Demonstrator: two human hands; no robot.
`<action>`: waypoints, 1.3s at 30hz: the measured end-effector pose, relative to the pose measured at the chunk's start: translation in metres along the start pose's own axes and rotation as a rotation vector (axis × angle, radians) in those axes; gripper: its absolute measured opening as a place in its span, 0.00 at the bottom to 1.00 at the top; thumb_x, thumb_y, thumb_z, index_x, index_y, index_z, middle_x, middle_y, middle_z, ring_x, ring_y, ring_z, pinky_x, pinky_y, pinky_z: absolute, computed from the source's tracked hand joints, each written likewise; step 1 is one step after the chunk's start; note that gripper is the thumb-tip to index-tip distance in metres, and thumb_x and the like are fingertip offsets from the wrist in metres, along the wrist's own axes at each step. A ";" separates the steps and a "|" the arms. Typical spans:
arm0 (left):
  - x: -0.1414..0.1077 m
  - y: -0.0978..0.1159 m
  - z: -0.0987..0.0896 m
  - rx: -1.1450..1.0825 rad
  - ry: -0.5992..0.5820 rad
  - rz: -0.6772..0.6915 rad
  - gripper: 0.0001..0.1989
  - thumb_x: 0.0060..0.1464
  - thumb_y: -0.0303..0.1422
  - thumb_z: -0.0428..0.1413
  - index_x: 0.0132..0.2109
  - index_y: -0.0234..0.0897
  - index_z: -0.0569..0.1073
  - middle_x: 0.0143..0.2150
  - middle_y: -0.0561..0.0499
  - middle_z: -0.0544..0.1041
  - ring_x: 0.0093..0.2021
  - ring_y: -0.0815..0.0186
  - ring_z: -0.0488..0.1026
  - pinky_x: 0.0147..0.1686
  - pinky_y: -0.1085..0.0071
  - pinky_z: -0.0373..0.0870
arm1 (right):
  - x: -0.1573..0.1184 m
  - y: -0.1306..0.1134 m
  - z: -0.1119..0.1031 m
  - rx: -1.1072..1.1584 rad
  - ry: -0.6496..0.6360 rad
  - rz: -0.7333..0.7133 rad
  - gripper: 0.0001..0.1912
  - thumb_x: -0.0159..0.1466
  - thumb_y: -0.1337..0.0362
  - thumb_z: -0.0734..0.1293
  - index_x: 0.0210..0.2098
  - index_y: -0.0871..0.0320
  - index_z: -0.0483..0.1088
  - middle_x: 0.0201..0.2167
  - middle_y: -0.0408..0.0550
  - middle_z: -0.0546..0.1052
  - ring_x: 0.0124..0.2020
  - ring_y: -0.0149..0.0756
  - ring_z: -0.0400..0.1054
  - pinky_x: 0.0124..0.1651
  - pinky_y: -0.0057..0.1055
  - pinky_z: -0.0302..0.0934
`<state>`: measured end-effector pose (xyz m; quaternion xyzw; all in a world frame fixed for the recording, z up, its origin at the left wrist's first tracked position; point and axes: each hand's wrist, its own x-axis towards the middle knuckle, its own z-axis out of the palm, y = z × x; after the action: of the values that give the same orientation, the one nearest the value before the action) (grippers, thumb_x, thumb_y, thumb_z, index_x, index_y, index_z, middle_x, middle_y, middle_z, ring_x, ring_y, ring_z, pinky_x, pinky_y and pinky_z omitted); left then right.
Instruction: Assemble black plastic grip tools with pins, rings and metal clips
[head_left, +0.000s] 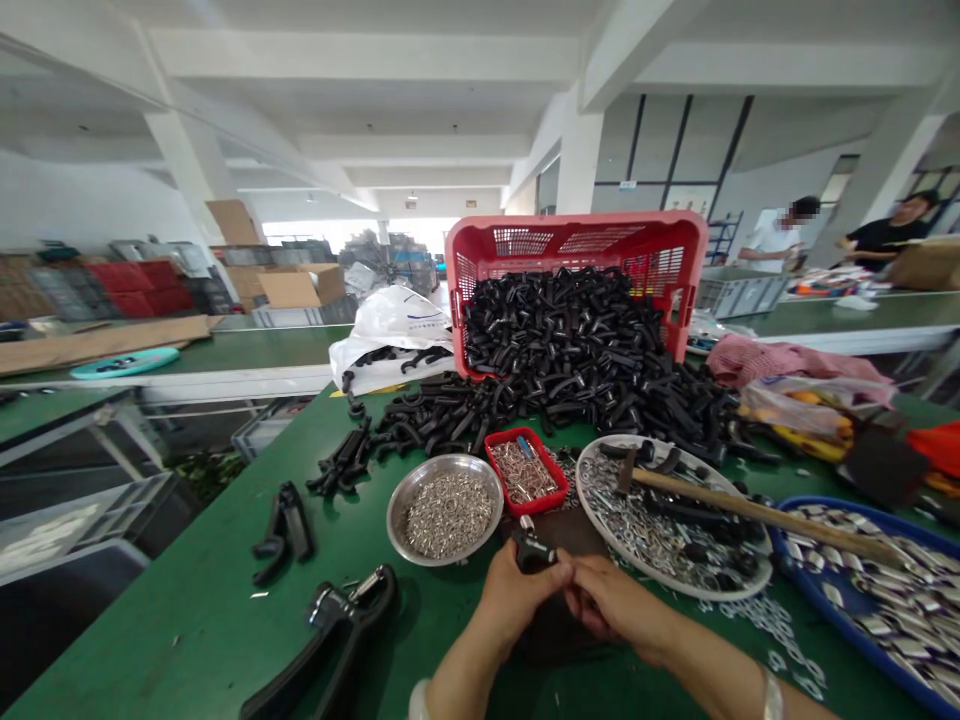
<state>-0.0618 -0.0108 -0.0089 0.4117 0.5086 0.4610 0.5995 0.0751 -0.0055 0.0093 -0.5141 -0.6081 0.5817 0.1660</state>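
White bag [397,322]: blue print, too small to read. Black part [534,552] gripped in left hand [508,592]; right hand [606,598] curled alongside, hold unclear. Hammer [757,511] across white tray [720,595], blue tray [814,605].

Paired black plastic with shiny metal in the held piece [529,549], and showed faintly glossy plastic on the heaped handles [562,330], polished metal on the round bowl [397,520], bare wood on the hammer shaft [750,511] and crinkled film on the white bag [397,318].
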 end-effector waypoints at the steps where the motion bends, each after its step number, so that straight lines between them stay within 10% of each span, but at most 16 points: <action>1: -0.001 0.001 -0.001 0.036 -0.013 0.025 0.22 0.32 0.41 0.64 0.33 0.33 0.66 0.21 0.57 0.67 0.18 0.76 0.59 0.16 0.79 0.54 | -0.002 0.000 -0.001 0.079 -0.062 0.058 0.32 0.58 0.39 0.41 0.17 0.56 0.56 0.08 0.35 0.50 0.10 0.24 0.42 0.15 0.23 0.38; 5: -0.006 0.004 -0.003 0.140 -0.166 0.114 0.17 0.35 0.37 0.62 0.32 0.31 0.69 0.26 0.53 0.71 0.26 0.72 0.65 0.26 0.76 0.62 | -0.018 -0.004 -0.017 -0.198 -0.109 -0.035 0.35 0.61 0.43 0.40 0.17 0.59 0.62 0.09 0.40 0.58 0.12 0.26 0.51 0.18 0.25 0.47; 10: -0.004 0.003 -0.007 0.512 -0.287 0.185 0.20 0.35 0.39 0.61 0.36 0.31 0.70 0.30 0.51 0.74 0.30 0.67 0.68 0.28 0.74 0.64 | -0.018 -0.012 -0.042 -0.920 0.341 -0.507 0.18 0.59 0.62 0.58 0.48 0.59 0.64 0.44 0.53 0.71 0.43 0.40 0.64 0.45 0.36 0.56; 15: 0.005 0.014 -0.006 1.084 -0.346 0.274 0.23 0.33 0.45 0.59 0.37 0.35 0.71 0.32 0.50 0.74 0.31 0.63 0.70 0.29 0.71 0.65 | 0.006 -0.002 -0.050 -1.168 0.060 -0.602 0.15 0.59 0.65 0.59 0.46 0.57 0.67 0.40 0.50 0.73 0.44 0.38 0.64 0.45 0.31 0.57; 21: 0.009 0.015 -0.004 1.593 -0.106 0.539 0.32 0.39 0.52 0.53 0.46 0.34 0.68 0.42 0.42 0.70 0.43 0.53 0.66 0.41 0.60 0.64 | 0.007 0.012 -0.041 -1.249 0.323 -0.390 0.15 0.62 0.57 0.56 0.37 0.58 0.70 0.34 0.52 0.72 0.37 0.40 0.67 0.37 0.32 0.59; 27: 0.018 0.024 -0.014 1.598 -0.182 0.593 0.32 0.47 0.56 0.44 0.53 0.40 0.64 0.47 0.44 0.67 0.46 0.56 0.64 0.43 0.62 0.63 | -0.007 0.021 -0.051 -1.079 0.426 -0.325 0.16 0.62 0.58 0.54 0.38 0.56 0.71 0.35 0.52 0.72 0.35 0.37 0.68 0.37 0.30 0.60; 32: 0.075 0.058 -0.013 1.594 0.024 0.406 0.15 0.57 0.40 0.42 0.43 0.42 0.71 0.41 0.48 0.72 0.41 0.61 0.69 0.39 0.67 0.63 | -0.018 0.039 -0.065 -0.907 0.349 -0.343 0.15 0.62 0.59 0.56 0.39 0.55 0.71 0.34 0.49 0.73 0.35 0.35 0.68 0.39 0.30 0.60; 39: 0.137 0.055 0.003 1.570 -0.062 0.379 0.06 0.48 0.34 0.53 0.32 0.39 0.75 0.32 0.49 0.75 0.35 0.63 0.71 0.34 0.71 0.63 | -0.023 0.049 -0.064 -0.804 0.292 -0.370 0.13 0.62 0.61 0.56 0.39 0.54 0.70 0.34 0.48 0.73 0.35 0.35 0.68 0.38 0.30 0.60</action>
<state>-0.0585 0.1349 0.0129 0.8045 0.5886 0.0514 0.0611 0.1567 0.0000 -0.0075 -0.4969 -0.8371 0.1820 0.1385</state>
